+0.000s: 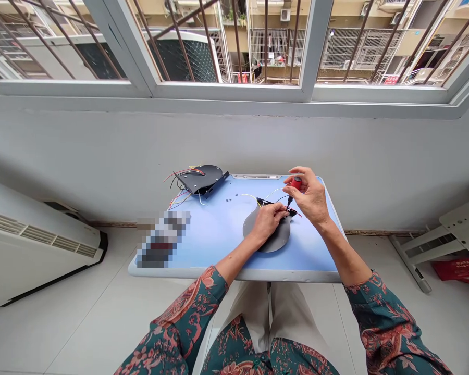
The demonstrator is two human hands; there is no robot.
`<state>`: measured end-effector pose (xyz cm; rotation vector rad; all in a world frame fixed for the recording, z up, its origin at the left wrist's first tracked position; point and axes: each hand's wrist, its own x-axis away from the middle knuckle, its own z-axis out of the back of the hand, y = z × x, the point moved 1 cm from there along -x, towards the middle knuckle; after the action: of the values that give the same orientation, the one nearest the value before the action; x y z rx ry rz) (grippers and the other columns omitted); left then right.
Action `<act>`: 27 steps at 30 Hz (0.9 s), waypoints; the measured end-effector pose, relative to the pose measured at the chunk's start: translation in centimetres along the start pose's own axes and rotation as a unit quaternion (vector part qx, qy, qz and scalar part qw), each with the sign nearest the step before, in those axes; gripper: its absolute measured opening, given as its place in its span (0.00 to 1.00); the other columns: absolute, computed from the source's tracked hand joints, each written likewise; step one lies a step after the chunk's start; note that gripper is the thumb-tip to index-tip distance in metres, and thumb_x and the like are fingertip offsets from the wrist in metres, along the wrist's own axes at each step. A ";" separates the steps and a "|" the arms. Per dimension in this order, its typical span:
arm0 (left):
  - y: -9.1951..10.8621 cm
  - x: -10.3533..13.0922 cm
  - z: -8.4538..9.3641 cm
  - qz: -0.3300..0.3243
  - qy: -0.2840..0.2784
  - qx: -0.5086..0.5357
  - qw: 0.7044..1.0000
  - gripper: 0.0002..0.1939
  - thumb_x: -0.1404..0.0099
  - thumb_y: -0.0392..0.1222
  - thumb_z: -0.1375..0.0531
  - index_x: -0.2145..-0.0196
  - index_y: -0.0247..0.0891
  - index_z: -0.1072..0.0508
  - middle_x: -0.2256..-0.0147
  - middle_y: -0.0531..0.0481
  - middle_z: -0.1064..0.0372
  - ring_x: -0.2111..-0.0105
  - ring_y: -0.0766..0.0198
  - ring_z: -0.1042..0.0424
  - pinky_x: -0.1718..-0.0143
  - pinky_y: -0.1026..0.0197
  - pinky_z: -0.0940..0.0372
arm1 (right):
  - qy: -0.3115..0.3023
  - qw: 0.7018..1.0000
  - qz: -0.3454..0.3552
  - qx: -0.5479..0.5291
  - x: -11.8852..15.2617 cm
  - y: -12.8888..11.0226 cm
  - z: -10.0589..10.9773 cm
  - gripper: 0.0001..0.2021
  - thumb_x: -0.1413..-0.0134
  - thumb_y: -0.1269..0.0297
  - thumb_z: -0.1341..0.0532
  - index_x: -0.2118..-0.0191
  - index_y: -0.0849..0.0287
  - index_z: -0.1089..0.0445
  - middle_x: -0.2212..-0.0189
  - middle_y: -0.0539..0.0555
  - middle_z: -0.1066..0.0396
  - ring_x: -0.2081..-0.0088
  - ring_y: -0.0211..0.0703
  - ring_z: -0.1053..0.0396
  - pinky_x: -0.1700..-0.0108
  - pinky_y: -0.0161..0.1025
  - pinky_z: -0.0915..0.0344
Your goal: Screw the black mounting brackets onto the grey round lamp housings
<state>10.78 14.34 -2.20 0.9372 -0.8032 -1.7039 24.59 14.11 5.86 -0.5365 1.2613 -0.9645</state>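
My right hand (308,195) grips a red-handled screwdriver (296,183), its dark shaft slanting down to the upper edge of a round dark-grey plate (274,242). On that plate rests my left hand (269,221), its fingertips pinched together close to the screwdriver's tip; whatever they hold is too small to make out. A black bracket strip (262,201) with white, yellow, red and black wires shows along the plate's far edge, partly hidden by my hands. Several small dark screws (229,200) lie on the blue tabletop (214,234) to the left.
At the table's far left sits a stack of similar black plates (205,178) with coloured wires trailing off. A blurred-out patch (164,242) covers the left front corner. Behind the table is a white wall (219,135) under a barred window; a white appliance (35,245) stands at left.
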 end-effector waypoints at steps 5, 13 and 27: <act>-0.2 -0.1 0.0 0.005 0.002 0.013 1.000 0.06 0.35 0.35 0.36 0.70 0.40 0.24 0.67 0.54 0.20 0.68 0.65 0.27 0.62 0.64 0.37 | 0.078 0.995 0.020 0.053 -0.1 0.3 0.2 0.11 0.50 0.57 0.29 0.62 0.53 0.26 0.63 0.51 0.25 0.61 0.43 0.25 0.55 0.44 0.24; -0.8 -0.1 -0.2 -0.008 -0.010 0.050 0.999 0.06 0.33 0.34 0.39 0.66 0.40 0.22 0.66 0.53 0.20 0.66 0.64 0.26 0.60 0.64 0.35 | -0.074 0.991 -0.032 -0.104 -1.2 0.4 1.0 0.17 0.44 0.68 0.41 0.49 0.57 0.28 0.65 0.51 0.21 0.58 0.43 0.22 0.49 0.48 0.25; -0.9 -0.2 -0.4 -0.016 0.002 0.020 1.000 0.06 0.37 0.31 0.38 0.69 0.40 0.27 0.67 0.54 0.23 0.67 0.64 0.27 0.60 0.62 0.33 | -0.046 0.998 0.020 -0.025 -0.6 0.7 0.6 0.19 0.41 0.72 0.44 0.46 0.52 0.30 0.60 0.50 0.21 0.58 0.43 0.20 0.48 0.47 0.24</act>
<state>10.71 14.73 -3.13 0.9850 -0.8258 -1.7185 25.33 14.88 5.80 -0.5865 1.2123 -0.8662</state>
